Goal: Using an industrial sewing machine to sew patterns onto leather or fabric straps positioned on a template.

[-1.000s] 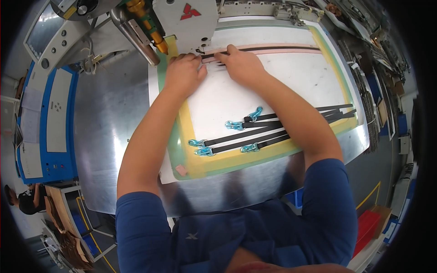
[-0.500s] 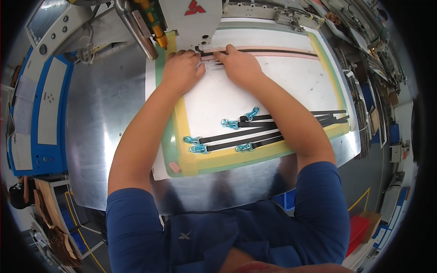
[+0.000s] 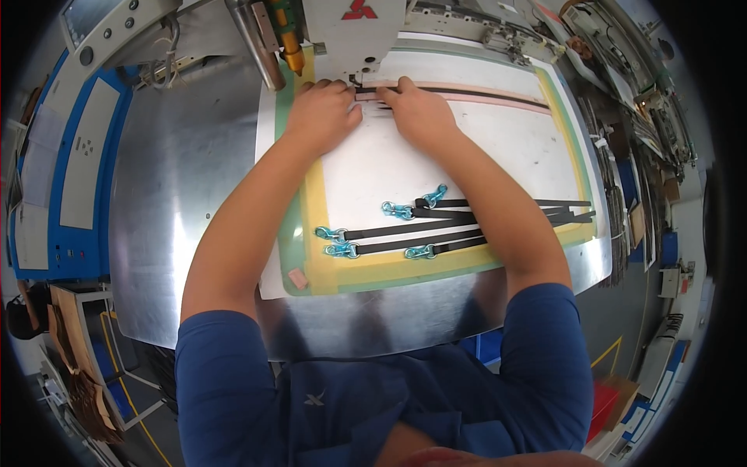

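Note:
My left hand [image 3: 323,115] and my right hand [image 3: 419,114] rest side by side on a white template board [image 3: 436,156] with yellow and green borders. Both press down on the end of a black strap [image 3: 467,93] that lies along a pink strip just under the sewing machine head [image 3: 354,35]. My fingers lie flat on the strap, not wrapped around it. Closer to me, several black straps with blue metal clips [image 3: 389,226] lie loose across the board.
The board lies on a shiny metal table [image 3: 194,194]. A blue and grey control panel [image 3: 70,156] stands at the left. Machine parts and racks [image 3: 638,101] line the right side. Brown pieces are stacked low at the left [image 3: 70,342].
Both hands stay on the strap under the machine head; only small finger shifts show. My head has moved, so the board sits slightly differently in view.

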Demonstrator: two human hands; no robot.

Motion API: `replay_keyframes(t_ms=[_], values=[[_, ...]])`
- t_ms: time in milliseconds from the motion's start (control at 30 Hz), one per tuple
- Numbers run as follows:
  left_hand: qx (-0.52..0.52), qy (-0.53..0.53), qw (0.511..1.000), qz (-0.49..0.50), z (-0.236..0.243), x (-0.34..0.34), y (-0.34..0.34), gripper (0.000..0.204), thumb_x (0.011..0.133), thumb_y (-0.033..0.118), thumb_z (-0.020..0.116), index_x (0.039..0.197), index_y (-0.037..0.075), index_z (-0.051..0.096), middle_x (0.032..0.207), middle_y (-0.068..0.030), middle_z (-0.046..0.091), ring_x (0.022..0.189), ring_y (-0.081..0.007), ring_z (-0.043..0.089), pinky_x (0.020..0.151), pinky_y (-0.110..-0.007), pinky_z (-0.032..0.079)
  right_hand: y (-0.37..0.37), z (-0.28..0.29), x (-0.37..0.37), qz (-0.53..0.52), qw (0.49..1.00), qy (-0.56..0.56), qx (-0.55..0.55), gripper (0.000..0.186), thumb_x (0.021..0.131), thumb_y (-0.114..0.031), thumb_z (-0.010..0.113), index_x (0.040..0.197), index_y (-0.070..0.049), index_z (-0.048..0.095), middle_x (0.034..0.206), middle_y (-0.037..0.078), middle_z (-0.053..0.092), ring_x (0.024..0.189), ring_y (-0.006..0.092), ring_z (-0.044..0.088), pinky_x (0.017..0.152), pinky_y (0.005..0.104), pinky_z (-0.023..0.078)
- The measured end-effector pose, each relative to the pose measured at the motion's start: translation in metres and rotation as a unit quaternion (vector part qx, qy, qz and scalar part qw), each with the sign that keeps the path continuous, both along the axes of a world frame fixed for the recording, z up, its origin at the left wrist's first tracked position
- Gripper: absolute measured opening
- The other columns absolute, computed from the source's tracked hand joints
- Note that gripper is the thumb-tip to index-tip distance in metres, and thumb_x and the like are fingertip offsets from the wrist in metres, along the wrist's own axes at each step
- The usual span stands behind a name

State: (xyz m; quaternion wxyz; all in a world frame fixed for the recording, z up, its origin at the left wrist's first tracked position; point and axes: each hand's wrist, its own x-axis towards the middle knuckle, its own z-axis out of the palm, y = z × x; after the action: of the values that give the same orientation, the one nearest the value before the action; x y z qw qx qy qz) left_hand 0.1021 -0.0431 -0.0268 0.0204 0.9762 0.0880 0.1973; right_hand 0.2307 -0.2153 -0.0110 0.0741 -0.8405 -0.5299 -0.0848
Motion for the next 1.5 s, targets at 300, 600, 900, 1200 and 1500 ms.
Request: replay_keyframes(t_ms=[300,600,900,1200,1500], values=[[0.007,0.002,1.000,-0.006,0.000,-0.001,0.000,0.036,0.093,0.033,0.066,0.117,0.007,0.077,0.113,-0.0092,0.074,0.111,-0.0293,0.066,0.102,-0.044,0.048,0.002,0.002,-0.002,0.006,1.000,0.004,0.009,0.039,0.095,-0.009,0.054,0.130,-0.017,0.069,0.112,0.015,0.065,0.093,0.0366,0.072,0.079,0.0470,0.060],[0.017,-0.006,1.000,-0.023,-0.001,-0.001,-0.002,0.033,0.093,0.032,0.066,0.117,0.012,0.078,0.114,-0.0082,0.073,0.110,-0.0294,0.066,0.101,-0.044,0.049,0.002,0.011,-0.003,0.005,0.999,0.002,-0.041,0.038,0.096,-0.008,0.056,0.133,-0.012,0.067,0.116,0.016,0.062,0.099,0.0335,0.074,0.082,0.0443,0.062],[0.014,0.046,0.999,0.005,0.006,-0.001,-0.006,0.038,0.095,0.033,0.064,0.130,0.019,0.073,0.127,-0.0069,0.066,0.123,-0.0277,0.060,0.106,-0.048,0.044,-0.007,0.010,0.008,0.012,0.999,0.010,-0.043,0.043,0.098,-0.009,0.052,0.138,-0.018,0.066,0.123,0.013,0.065,0.105,0.0329,0.072,0.088,0.0459,0.059],[0.034,0.026,0.999,0.006,0.009,-0.001,-0.011,0.036,0.096,0.035,0.064,0.126,0.018,0.073,0.128,-0.0073,0.066,0.126,-0.0284,0.058,0.108,-0.049,0.043,-0.059,0.023,0.044,-0.065,0.994,0.043,-0.070,0.049,0.096,-0.003,0.054,0.142,-0.016,0.062,0.129,0.013,0.062,0.115,0.0318,0.069,0.093,0.0451,0.059],[0.031,0.066,0.997,0.030,0.028,0.018,-0.058,0.057,0.090,0.049,0.070,0.133,0.011,0.069,0.129,-0.0107,0.066,0.128,-0.0309,0.057,0.109,-0.048,0.040,-0.057,0.020,0.047,-0.041,0.996,0.032,-0.077,0.050,0.098,-0.006,0.052,0.145,-0.017,0.061,0.131,0.013,0.062,0.112,0.0311,0.070,0.092,0.0447,0.059]])
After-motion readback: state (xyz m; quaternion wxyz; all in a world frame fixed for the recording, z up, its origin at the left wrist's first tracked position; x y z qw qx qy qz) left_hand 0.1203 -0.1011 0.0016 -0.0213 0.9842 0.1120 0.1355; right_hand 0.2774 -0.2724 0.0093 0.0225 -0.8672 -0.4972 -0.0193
